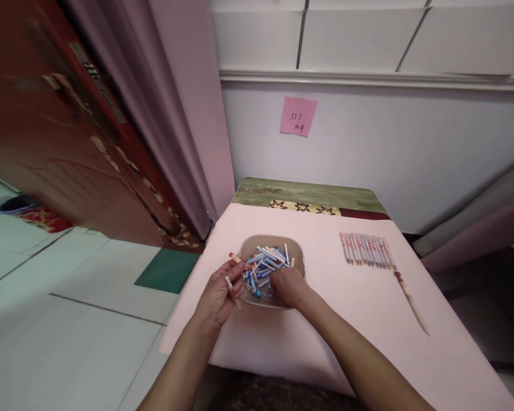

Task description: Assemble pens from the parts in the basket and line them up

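A beige bowl (302, 251) on the table is heaped with pen parts (265, 262), mostly blue, white and lilac tubes and caps. At its left edge, my left hand (220, 291) is closed around pen parts: an orange-brown piece (236, 258) pinched at the fingertips and a pale tube (230, 286) lower between the fingers. My right hand (289, 285) reaches into the bowl from the right with its fingers curled down among the parts. Whatever those fingers grip is hidden.
Several assembled pens (366, 250) lie side by side in a row on the pink-covered table (334, 337). A single brown-and-white pen (411, 302) lies slanted below the row. Behind the table is a wall with a pink note (298, 116); a red-brown door (89, 148) stands left.
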A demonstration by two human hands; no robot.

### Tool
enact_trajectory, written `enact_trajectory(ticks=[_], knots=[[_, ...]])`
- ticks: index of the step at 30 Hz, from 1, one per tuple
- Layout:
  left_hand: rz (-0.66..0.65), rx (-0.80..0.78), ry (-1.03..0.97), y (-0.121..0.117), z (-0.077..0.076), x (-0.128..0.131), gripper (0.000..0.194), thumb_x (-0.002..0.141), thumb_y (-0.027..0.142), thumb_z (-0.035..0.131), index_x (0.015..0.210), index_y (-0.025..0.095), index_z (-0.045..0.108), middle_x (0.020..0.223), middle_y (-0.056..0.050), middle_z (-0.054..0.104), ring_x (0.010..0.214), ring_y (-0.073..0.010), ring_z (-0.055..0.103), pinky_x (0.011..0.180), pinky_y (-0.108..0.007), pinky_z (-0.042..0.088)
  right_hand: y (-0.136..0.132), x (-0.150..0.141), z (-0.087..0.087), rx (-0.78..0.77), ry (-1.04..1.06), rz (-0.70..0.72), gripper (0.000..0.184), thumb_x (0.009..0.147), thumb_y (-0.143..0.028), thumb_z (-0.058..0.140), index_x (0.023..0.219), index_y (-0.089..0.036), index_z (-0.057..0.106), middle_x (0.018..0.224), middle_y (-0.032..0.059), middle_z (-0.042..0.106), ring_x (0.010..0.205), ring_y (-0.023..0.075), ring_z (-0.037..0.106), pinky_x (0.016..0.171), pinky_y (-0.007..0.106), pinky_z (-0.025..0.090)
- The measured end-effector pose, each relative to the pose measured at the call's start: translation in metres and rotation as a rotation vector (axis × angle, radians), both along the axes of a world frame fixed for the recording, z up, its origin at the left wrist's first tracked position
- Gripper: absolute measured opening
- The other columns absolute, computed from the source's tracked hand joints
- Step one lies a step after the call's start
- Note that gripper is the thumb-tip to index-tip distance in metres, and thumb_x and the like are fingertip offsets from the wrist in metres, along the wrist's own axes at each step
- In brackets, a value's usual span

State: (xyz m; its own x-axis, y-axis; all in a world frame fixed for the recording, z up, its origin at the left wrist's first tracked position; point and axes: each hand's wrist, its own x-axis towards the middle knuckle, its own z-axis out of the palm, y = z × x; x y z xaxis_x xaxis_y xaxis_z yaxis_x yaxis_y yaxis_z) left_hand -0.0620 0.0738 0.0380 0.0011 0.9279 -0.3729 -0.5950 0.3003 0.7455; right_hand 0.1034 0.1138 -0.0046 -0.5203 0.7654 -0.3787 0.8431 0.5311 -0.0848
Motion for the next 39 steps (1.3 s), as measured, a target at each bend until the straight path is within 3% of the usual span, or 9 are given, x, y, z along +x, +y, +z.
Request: enact_trajectory(ticks=[4, 12, 17, 22, 26, 33, 39], knots=[[-0.008, 0.004, 0.009, 0.001, 0.003, 0.002, 0.028, 0.064, 0.019, 0.079, 0.081, 0.009, 0.06, 0.072, -0.004, 0.067, 0.035, 0.0015, 0.033, 0.034, -0.014, 0.024, -0.001, -0.005, -0.002, 0.012, 0.079, 0.057, 0.026, 0.084, -0.016, 0.05, 0.095, -0.015, 0.074, 0.091, 0.0138, 0.074, 0.088, 0.025, 0.069, 0.073, 0.031, 0.052], [0.019, -0.005, 0.01, 0.002, 0.0, 0.0, 0.032, 0.063, 0.019, 0.08, 0.087, 0.009, 0.062, 0.073, -0.003, 0.067, 0.035, 0.0018, 0.033, 0.034, -0.013, 0.024, 0.0, -0.006, -0.006, 0.016, 0.097, 0.062, 0.025, 0.08, -0.017, 0.053, 0.092, -0.012, 0.074, 0.09, 0.0158, 0.073, 0.085, 0.0245, 0.069, 0.072, 0.028, 0.05], [0.009, 0.001, 0.006, 0.001, -0.001, -0.002, 0.03, 0.064, 0.019, 0.079, 0.087, 0.009, 0.063, 0.072, -0.003, 0.067, 0.035, 0.0022, 0.032, 0.034, -0.013, 0.024, 0.007, 0.011, 0.008, 0.038, 0.107, 0.015, 0.024, 0.078, -0.02, 0.054, 0.091, -0.021, 0.075, 0.091, 0.0089, 0.074, 0.084, 0.0231, 0.068, 0.071, 0.027, 0.049], [0.014, 0.003, 0.009, 0.001, -0.001, -0.001, 0.029, 0.064, 0.019, 0.08, 0.085, 0.009, 0.063, 0.072, -0.003, 0.067, 0.035, 0.0021, 0.033, 0.034, -0.013, 0.024, 0.015, 0.031, 0.021, 0.081, 0.084, -0.059, 0.027, 0.083, -0.018, 0.05, 0.095, -0.021, 0.073, 0.097, 0.0103, 0.073, 0.089, 0.0239, 0.067, 0.074, 0.028, 0.049], [0.002, 0.014, 0.014, 0.001, 0.0, 0.004, 0.028, 0.064, 0.019, 0.079, 0.084, 0.009, 0.062, 0.071, -0.003, 0.067, 0.035, 0.0018, 0.033, 0.034, -0.013, 0.024, 0.01, 0.023, 0.013, 0.027, 0.053, -0.024, 0.021, 0.079, -0.019, 0.057, 0.088, -0.022, 0.075, 0.091, 0.0091, 0.074, 0.087, 0.0238, 0.068, 0.075, 0.03, 0.049], [0.016, -0.004, 0.003, -0.002, -0.002, 0.0, 0.029, 0.065, 0.019, 0.079, 0.085, 0.01, 0.061, 0.072, -0.003, 0.067, 0.035, 0.0016, 0.032, 0.034, -0.014, 0.024, 0.004, 0.005, -0.008, -0.002, 0.014, -0.002, 0.023, 0.082, -0.015, 0.054, 0.092, -0.013, 0.074, 0.094, 0.0179, 0.072, 0.089, 0.0258, 0.068, 0.076, 0.033, 0.05], [0.017, -0.013, 0.002, -0.002, -0.004, -0.001, 0.027, 0.065, 0.018, 0.079, 0.084, 0.009, 0.061, 0.072, -0.004, 0.067, 0.035, 0.0018, 0.032, 0.034, -0.014, 0.024, 0.011, 0.023, 0.011, 0.067, 0.079, -0.052, 0.021, 0.082, -0.021, 0.055, 0.093, -0.025, 0.073, 0.096, 0.0065, 0.073, 0.091, 0.0217, 0.067, 0.073, 0.025, 0.047]])
